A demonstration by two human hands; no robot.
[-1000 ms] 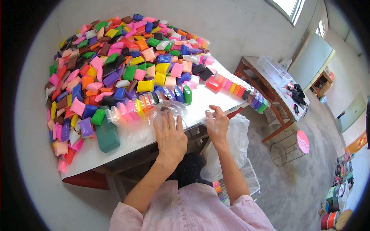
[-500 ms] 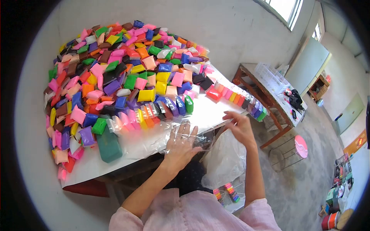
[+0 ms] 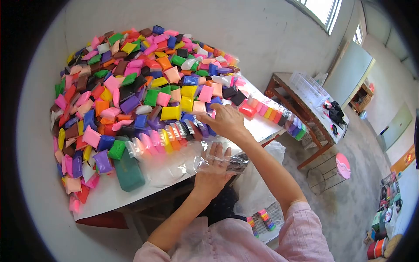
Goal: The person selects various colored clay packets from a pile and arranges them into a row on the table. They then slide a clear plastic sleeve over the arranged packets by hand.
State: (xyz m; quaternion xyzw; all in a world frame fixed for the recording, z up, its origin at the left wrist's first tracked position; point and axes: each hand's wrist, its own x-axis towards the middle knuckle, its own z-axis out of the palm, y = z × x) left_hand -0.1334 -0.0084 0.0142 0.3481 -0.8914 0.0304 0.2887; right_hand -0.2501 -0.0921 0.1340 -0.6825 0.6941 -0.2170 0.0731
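My left hand (image 3: 214, 172) lies flat with fingers stretched at the table's front edge, a clear plastic bag (image 3: 174, 168) spread over and around its fingers. Above it, my right hand (image 3: 227, 123) reaches over the right end of a row of small coloured packets (image 3: 168, 139). Its fingers are apart and bent down at the purple and dark packets, hiding part of that end. The row runs from pink through yellow and orange to dark packets, each in clear wrapping. A dark green block (image 3: 130, 172) stands at the row's left end.
A large heap of coloured packets (image 3: 131, 83) covers the back and left of the white table (image 3: 100, 203). A second packet row (image 3: 275, 117) lies at the right edge. Beyond stand a wooden table (image 3: 301, 98) and a pink-topped stool (image 3: 343, 166). A whitish plastic bag (image 3: 257, 179) hangs below.
My right hand has moved left from beside the table edge to the end of the packet row. My left hand stays at the clear bag, with its fingers under the film.
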